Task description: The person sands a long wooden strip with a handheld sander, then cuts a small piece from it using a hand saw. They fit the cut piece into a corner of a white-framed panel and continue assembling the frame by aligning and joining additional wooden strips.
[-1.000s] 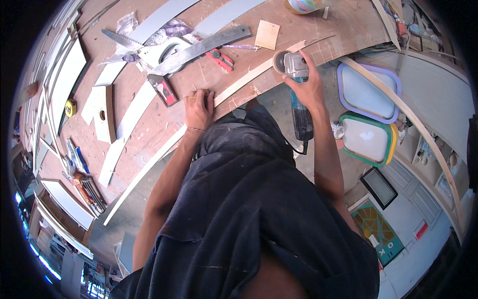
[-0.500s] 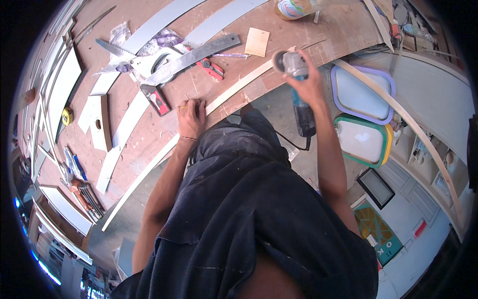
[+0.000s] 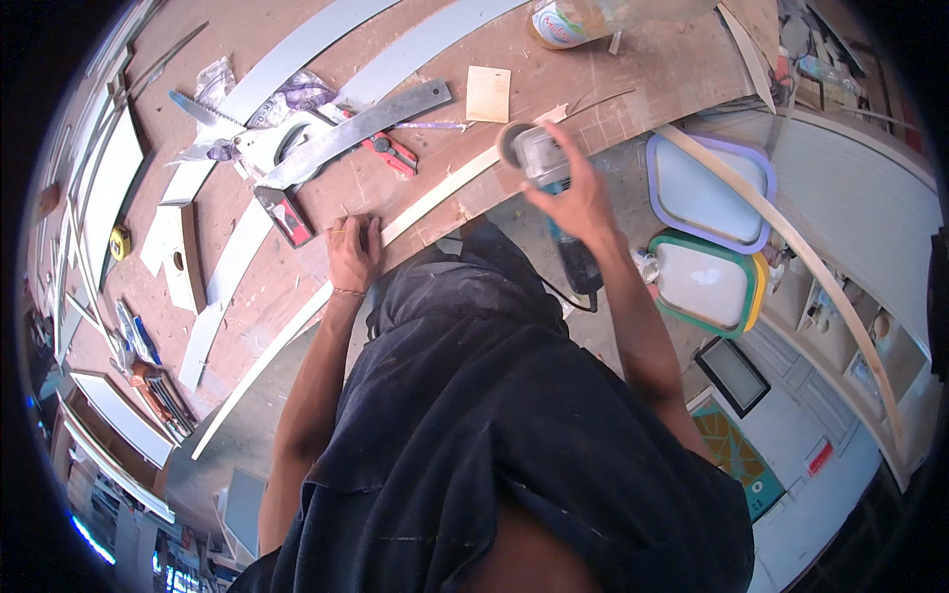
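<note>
A long thin pale wood strip (image 3: 440, 202) lies along the near edge of the brown workbench (image 3: 445, 148). My left hand (image 3: 354, 255) rests on it with curled fingers, pressing it against the bench. An angle grinder (image 3: 543, 155) with a grey head and a teal and black body is in my right hand (image 3: 581, 206), fingers wrapped round its neck. Its round disc is at the strip's far right end, seemingly touching it. Left of the strip lie a steel square (image 3: 356, 133) with a red and black stock, and a red utility knife (image 3: 391, 155).
On the bench are a saw (image 3: 205, 111), a small plywood piece (image 3: 488, 94), a jar (image 3: 559, 25), white curved strips (image 3: 425, 49) and a yellow tape measure (image 3: 120, 242). Coloured-rim trays (image 3: 702, 287) stand right, beside a long bent wood strip (image 3: 806, 252). The grinder's cord hangs near my legs.
My right hand has brought the grinder a little leftward and nearer along the strip. My left hand stays on the strip. The whole view has shifted slightly.
</note>
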### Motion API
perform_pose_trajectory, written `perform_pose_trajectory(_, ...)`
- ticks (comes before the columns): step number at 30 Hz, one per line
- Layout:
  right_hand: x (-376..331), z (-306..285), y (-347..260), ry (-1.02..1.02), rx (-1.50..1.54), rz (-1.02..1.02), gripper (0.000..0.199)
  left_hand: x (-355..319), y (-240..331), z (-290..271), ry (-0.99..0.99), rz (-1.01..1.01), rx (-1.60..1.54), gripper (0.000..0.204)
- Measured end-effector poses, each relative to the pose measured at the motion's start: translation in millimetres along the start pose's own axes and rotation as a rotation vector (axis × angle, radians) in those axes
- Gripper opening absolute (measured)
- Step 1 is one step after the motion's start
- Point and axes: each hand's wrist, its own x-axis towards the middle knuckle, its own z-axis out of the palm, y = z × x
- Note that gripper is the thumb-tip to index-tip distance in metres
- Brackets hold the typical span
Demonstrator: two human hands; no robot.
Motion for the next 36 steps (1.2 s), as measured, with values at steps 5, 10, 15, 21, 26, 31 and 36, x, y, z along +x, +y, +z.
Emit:
perform_pose_trajectory(5,30,-42,37,0.186,-0.1,0.114,0.081,2,-1,3,0.023,0.03,0.017,0.011)
perform_pose_trajectory(10,20,-39,38,0.099,-0.028,0.067,0.082,3,2,2,0.025,0.016,0.014,0.012)
perform_pose_trajectory(15,1,-1,-1,-0.094,-0.031,-0.035,0.086,4,6,0,0.038,0.013,0.03,0.013)
perform_pose_trajectory(21,15,-23,31,0.034,0.028,-0.054,0.086,4,6,-2,0.017,-0.019,0.028,0.012)
perform_pose_trajectory(26,30,-66,63,0.275,-0.031,0.163,0.084,0,2,1,0.037,-0.007,0.009,0.012)
perform_pose_trajectory(31,2,-116,82,0.597,0.046,0.193,0.083,7,11,5,0.001,0.013,0.093,0.011)
perform_pose_trajectory(36,-47,-145,93,0.75,0.262,0.237,0.081,45,56,48,0.038,0.213,0.054,0.027)
